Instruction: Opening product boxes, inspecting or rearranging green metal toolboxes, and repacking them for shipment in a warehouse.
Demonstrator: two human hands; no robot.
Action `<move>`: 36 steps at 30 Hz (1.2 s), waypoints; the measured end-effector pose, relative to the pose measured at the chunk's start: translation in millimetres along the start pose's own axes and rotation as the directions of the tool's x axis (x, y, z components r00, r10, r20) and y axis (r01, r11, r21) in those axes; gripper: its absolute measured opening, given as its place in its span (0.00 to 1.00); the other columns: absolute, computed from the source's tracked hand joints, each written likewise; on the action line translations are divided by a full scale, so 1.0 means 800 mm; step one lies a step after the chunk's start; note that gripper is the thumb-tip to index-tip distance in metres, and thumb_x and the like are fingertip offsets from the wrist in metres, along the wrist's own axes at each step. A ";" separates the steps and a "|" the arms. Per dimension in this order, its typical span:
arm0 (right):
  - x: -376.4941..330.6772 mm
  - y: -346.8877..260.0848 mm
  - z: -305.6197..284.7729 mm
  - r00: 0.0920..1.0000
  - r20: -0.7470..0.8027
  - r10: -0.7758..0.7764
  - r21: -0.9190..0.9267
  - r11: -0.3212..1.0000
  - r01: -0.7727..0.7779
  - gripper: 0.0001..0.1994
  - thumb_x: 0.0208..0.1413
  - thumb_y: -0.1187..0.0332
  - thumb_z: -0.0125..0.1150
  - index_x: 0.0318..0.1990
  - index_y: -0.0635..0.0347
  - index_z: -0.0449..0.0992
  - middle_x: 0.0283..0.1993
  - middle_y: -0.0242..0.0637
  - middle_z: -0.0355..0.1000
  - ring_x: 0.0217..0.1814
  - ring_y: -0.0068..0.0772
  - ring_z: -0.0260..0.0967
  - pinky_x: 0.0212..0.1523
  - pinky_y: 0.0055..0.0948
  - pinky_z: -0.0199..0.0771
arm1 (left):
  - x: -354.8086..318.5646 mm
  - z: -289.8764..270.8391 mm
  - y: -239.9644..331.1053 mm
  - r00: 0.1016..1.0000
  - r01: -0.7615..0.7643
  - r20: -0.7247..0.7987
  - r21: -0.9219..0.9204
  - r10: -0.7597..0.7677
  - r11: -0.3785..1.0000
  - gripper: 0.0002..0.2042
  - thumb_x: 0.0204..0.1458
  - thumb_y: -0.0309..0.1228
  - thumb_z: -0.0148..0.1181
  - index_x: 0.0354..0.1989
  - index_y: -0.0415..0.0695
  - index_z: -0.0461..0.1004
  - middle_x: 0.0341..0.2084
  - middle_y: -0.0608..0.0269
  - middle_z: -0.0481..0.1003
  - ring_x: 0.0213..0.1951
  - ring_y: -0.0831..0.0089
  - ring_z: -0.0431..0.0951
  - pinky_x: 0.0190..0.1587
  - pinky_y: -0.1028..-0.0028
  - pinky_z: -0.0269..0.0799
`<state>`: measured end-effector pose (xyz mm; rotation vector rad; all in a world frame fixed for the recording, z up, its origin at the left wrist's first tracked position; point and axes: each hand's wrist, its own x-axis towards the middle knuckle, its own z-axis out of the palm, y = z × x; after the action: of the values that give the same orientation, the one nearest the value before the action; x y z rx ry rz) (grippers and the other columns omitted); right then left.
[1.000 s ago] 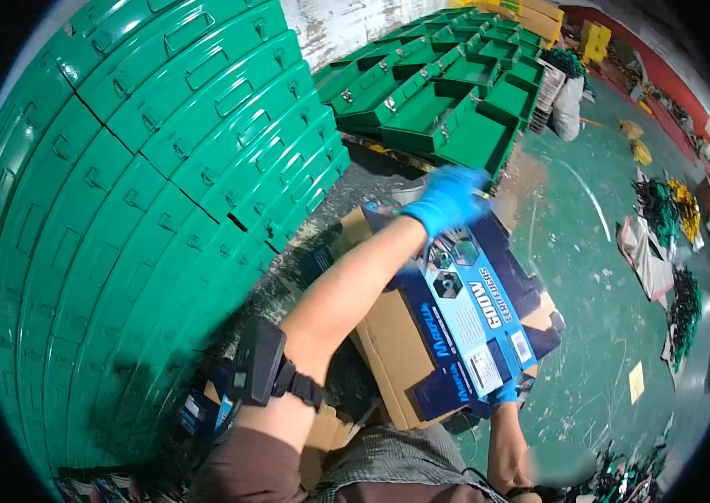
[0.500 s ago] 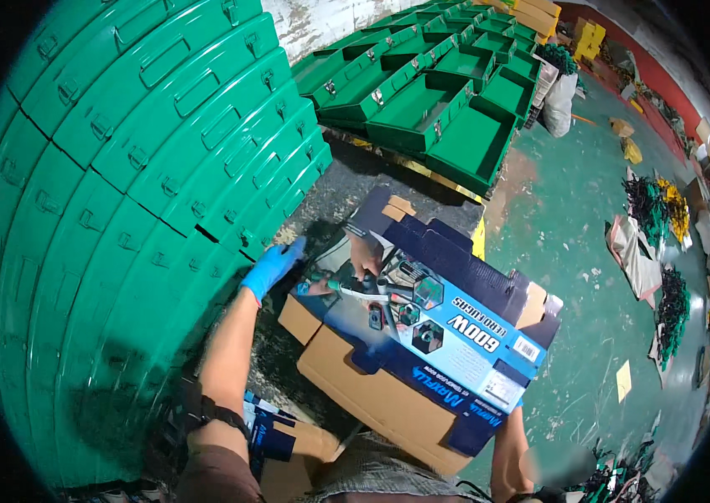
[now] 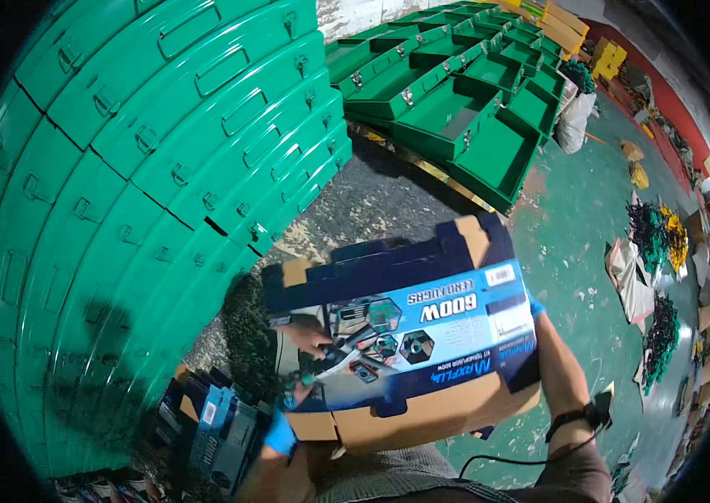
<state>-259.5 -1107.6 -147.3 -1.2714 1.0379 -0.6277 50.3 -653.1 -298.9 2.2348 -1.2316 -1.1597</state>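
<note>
Handling a blue printed carton [image 3: 455,339] w/ both hands is the step now; it's up in front of the body, btwn the hands, clear of the floor. R hand [image 3: 537,309], blue glove, is at the carton's right edge, mostly hidden behind it; looks to be gripping that side, the fingers themselves not visible. L hand [image 3: 281,435], also gloved, is at the near-left corner, partly behind the cardboard; can't tell if its fingers are closed on it or just propping.

Flaps not tucked in: dark flaps [image 3: 376,261] stick out on the side away from the hands, brown flap [image 3: 447,415] hangs on the near side, btwn the hands & the body. Can't tell if the carton is flat or opened up inside. Next move prob. calls for steady support at both ends, esp. L hand, & care not to crease loose flaps.

Around: more blue cartons [image 3: 225,436] just left of L hand, green case stack [image 3: 179,184] farther out fwd-left of it. Opened green cases [image 3: 501,155] well ahead of both hands; black-green bundles [image 3: 662,339] on floor, well right of R hand.
</note>
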 end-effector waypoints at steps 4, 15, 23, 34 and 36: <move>0.105 -0.052 0.074 0.973 0.201 -0.111 -0.308 0.936 0.171 0.24 0.60 0.45 0.44 0.49 0.54 0.74 0.45 0.41 0.74 0.42 0.40 0.73 0.44 0.37 0.73 | -0.098 -0.023 0.098 0.960 -0.096 -0.082 -0.995 -0.267 -0.037 0.19 0.60 0.38 0.43 0.57 0.44 0.64 0.53 0.56 0.69 0.51 0.63 0.69 0.55 0.66 0.64; 0.157 -0.250 0.357 0.799 0.587 -0.132 -0.380 0.826 0.416 0.15 0.51 0.73 0.57 0.48 0.61 0.75 0.47 0.46 0.73 0.49 0.37 0.72 0.51 0.31 0.69 | -0.088 0.000 0.170 0.942 -0.244 -0.157 -0.928 -0.298 -0.282 0.21 0.63 0.36 0.39 0.60 0.38 0.59 0.54 0.56 0.68 0.51 0.66 0.68 0.57 0.69 0.61; 0.099 -0.100 0.592 0.346 0.843 -0.412 -0.392 -0.030 0.919 0.19 0.57 0.53 0.47 0.47 0.56 0.74 0.48 0.49 0.71 0.52 0.51 0.66 0.55 0.44 0.63 | -0.033 0.003 0.134 0.928 -0.341 -0.236 -0.850 -0.288 -0.402 0.22 0.64 0.36 0.38 0.62 0.36 0.55 0.54 0.57 0.67 0.52 0.69 0.67 0.58 0.71 0.60; -0.004 -0.090 0.239 0.711 0.319 -0.626 -0.919 -0.020 0.394 0.30 0.52 0.55 0.56 0.59 0.62 0.62 0.63 0.50 0.57 0.67 0.57 0.49 0.66 0.55 0.39 | 0.025 -0.056 0.103 0.949 -0.105 -0.075 -0.991 -0.307 -0.082 0.31 0.57 0.41 0.55 0.65 0.40 0.51 0.55 0.65 0.62 0.54 0.75 0.60 0.58 0.71 0.55; -0.005 -0.091 0.236 0.704 0.310 -0.639 -0.904 0.032 0.427 0.29 0.52 0.57 0.57 0.60 0.63 0.62 0.64 0.50 0.57 0.68 0.58 0.47 0.67 0.53 0.38 | 0.047 -0.068 0.088 0.955 -0.123 -0.099 -0.990 -0.281 -0.071 0.34 0.56 0.43 0.55 0.66 0.40 0.50 0.59 0.65 0.59 0.56 0.75 0.59 0.58 0.72 0.55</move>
<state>-82.6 -1033.6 -82.2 -2.9087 1.0622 -0.6923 66.1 -728.6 -240.5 1.0681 0.1727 -1.0807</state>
